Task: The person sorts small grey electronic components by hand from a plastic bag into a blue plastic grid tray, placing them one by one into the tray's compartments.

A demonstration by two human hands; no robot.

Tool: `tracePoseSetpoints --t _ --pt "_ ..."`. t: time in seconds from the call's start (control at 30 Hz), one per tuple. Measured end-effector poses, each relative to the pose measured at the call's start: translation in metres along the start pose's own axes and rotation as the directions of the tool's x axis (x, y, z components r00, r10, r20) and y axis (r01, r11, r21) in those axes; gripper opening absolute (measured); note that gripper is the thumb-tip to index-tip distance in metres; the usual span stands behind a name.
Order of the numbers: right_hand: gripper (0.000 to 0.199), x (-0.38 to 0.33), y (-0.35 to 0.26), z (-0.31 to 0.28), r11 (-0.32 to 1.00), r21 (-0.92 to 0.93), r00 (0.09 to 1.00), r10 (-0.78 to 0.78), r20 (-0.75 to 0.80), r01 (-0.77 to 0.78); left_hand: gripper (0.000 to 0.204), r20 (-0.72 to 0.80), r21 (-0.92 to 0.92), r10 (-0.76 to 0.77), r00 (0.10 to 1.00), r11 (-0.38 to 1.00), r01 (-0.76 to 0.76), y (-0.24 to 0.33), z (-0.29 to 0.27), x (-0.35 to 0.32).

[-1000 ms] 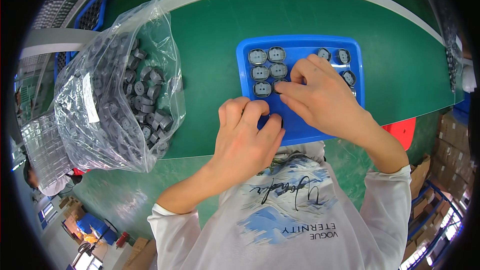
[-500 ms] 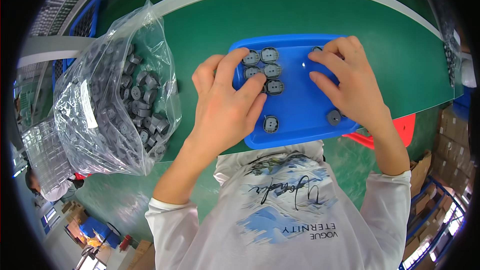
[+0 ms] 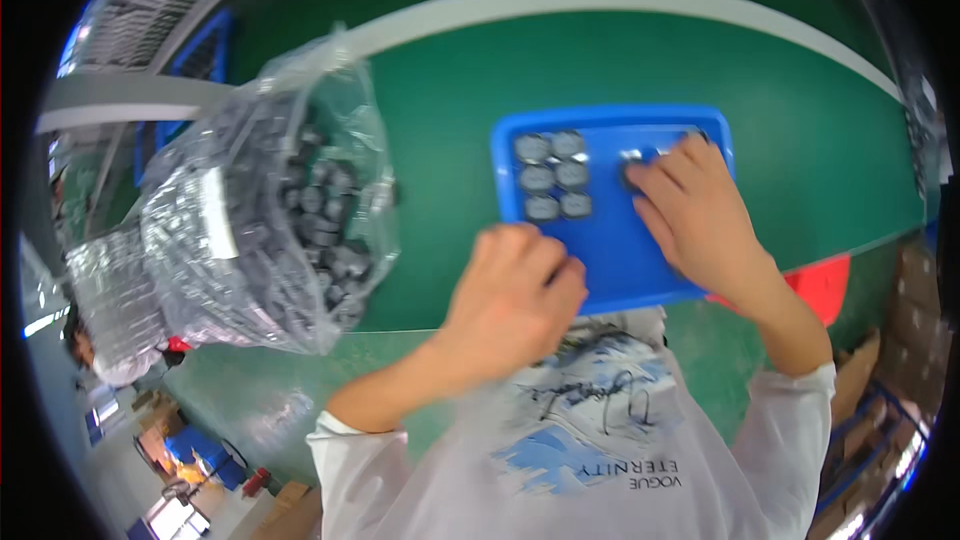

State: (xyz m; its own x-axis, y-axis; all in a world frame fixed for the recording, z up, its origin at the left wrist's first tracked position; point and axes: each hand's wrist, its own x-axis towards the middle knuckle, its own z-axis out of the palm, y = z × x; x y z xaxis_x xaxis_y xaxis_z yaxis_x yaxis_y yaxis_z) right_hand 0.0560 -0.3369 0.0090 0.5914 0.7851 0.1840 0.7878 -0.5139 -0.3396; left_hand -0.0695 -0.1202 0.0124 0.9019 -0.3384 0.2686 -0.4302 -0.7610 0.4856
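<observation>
A blue tray lies on the green table in front of me. Inside its far left part stand several round grey plastic parts, in two columns of three. My left hand is curled over the tray's near left corner, its fingers closed; whatever they hold is hidden. Over the tray's right half, my right hand pinches a dark grey plastic part at its fingertips, though motion blurs it. Another dark bit shows just beyond those fingers near the far right corner.
A big clear plastic bag full of similar grey parts lies open on the table, left of the tray. Beyond the near right edge sits something red. Cardboard boxes are stacked at far right.
The view has shifted, so tray and bag sit lower and further right. My left hand has left the grid for the near left corner, fingers now curled. My right hand has moved left and nearer.
</observation>
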Motion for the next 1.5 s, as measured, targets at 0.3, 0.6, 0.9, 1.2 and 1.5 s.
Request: tracePoseSetpoints --t 0.3,0.6,0.9,1.2,1.5 --pt "0.019 -0.026 -0.025 0.001 1.0 -0.016 0.996 -0.001 -0.085 -0.001 0.014 -0.049 -0.011 0.06 0.997 0.998 -0.06 0.001 0.018 -0.003" --pt "0.018 -0.029 -0.034 -0.003 0.963 0.242 0.99 -0.133 0.042 0.119 0.013 -0.136 -0.084 0.071 0.988 0.993 -0.083 -0.003 0.018 -0.006" --pt "0.022 -0.03 -0.029 -0.008 0.966 0.251 0.988 -0.097 0.118 0.065 0.014 -0.206 -0.028 0.084 0.975 0.995 -0.092 -0.009 0.027 -0.001" --pt "0.025 -0.027 -0.025 -0.013 0.964 0.258 0.976 -0.117 0.182 0.067 0.014 -0.162 -0.013 0.188 0.969 0.981 -0.193 -0.019 0.028 0.008" --pt "0.023 -0.033 -0.028 -0.018 0.967 0.246 0.987 -0.094 0.13 0.06 0.015 -0.095 -0.064 0.214 0.972 0.973 -0.221 -0.016 0.011 0.007"
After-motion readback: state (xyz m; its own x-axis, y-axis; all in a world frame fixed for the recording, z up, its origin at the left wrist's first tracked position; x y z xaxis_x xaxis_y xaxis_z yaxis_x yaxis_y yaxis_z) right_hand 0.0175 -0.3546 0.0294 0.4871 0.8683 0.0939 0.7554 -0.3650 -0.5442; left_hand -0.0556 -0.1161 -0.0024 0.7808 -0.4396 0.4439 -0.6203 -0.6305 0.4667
